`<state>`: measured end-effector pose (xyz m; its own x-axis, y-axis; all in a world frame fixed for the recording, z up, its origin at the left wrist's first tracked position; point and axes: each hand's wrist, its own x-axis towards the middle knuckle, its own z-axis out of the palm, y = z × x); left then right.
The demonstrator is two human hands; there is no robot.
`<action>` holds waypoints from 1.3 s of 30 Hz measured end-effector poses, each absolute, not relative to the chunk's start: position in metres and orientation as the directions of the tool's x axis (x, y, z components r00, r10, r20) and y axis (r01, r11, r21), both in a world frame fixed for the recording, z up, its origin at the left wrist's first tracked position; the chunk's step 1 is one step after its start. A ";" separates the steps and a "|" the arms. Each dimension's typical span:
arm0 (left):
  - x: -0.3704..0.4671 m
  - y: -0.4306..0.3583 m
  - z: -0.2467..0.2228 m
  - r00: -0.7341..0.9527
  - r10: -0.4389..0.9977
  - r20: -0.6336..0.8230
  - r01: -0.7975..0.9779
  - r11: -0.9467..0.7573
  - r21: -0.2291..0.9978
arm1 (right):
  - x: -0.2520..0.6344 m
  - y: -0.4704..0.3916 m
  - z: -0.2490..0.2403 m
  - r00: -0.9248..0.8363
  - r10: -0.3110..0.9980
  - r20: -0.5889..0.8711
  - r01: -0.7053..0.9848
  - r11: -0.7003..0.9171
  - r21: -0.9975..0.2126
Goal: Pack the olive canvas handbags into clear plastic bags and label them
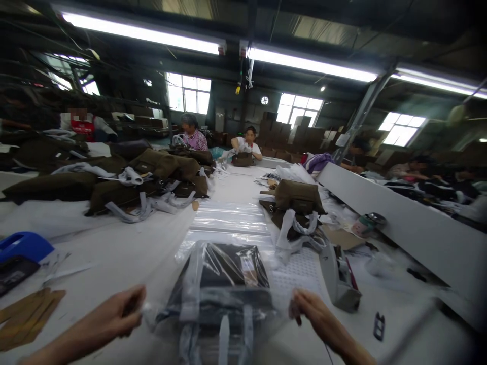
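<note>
A dark handbag [220,266] with pale-wrapped straps lies in front of me inside a clear plastic bag [262,263]. My left hand [124,312] is closed at the plastic bag's left edge, pinching the film. On the opposite side my right hand [306,309] pinches the right edge, its fingers slightly blurred. The film stretches between both hands across the handbag's near part. Beyond the handbag, flat clear plastic bags [230,220] lie on the white table [133,258].
Brown bags [167,170] are heaped at the left, and another brown bag [299,197] sits at the right. A grey tape dispenser [337,276], a jar [367,224] and a small black tool [379,326] lie right. Brown card [32,314] lies left. Co-workers [247,144] sit farther back.
</note>
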<state>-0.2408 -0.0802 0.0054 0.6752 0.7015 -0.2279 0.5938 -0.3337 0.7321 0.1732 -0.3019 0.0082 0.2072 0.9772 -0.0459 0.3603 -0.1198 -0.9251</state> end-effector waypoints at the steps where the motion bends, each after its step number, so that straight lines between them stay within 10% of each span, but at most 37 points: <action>1: -0.230 -0.068 0.032 0.658 0.725 -0.203 0.525 -0.248 0.814 | 0.181 -0.286 0.028 0.292 0.956 0.041 0.402 -0.083 -0.912; 7: -0.185 -0.013 0.176 0.384 0.915 0.121 0.389 -0.280 0.878 | 0.224 -0.214 0.160 0.401 0.819 0.410 0.810 -0.108 -0.577; 11: -0.178 0.020 0.219 0.462 0.861 0.213 0.569 -0.472 0.673 | 0.230 -0.200 0.221 0.357 0.818 0.450 0.917 -0.215 -0.335; 15: -0.179 0.044 0.227 0.595 0.792 0.140 0.744 -0.608 0.276 | 0.234 -0.191 0.229 0.269 0.889 0.370 0.963 -0.237 -0.131; 20: -0.178 0.060 0.208 0.679 0.729 -0.081 0.730 -0.662 0.170 | 0.249 -0.185 0.195 0.162 0.987 0.002 0.974 -0.159 -0.162; 25: -0.149 0.080 0.222 0.662 0.737 0.136 0.742 -0.670 0.018 | 0.267 -0.145 0.203 0.228 0.958 0.176 0.963 -0.249 0.107; 29: -0.140 0.087 0.254 0.616 0.733 0.287 0.777 -0.625 -0.070 | 0.275 -0.121 0.236 0.236 0.865 0.442 0.953 -0.296 0.070; 32: -0.154 0.079 0.248 0.666 0.615 0.423 0.711 -0.694 -0.110 | 0.271 -0.137 0.234 -0.012 0.847 0.531 0.999 -0.012 0.043; 39: -0.181 0.025 0.129 0.981 0.177 0.080 0.170 -0.982 0.079 | 0.239 -0.206 0.092 -0.438 0.899 -0.004 0.894 0.435 -0.103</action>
<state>-0.1814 0.0247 0.1294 0.9810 0.1765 0.0802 0.1702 -0.9822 0.0794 0.2390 -0.2064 0.0921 -0.4380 0.8990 -0.0039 0.8944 0.4353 -0.1030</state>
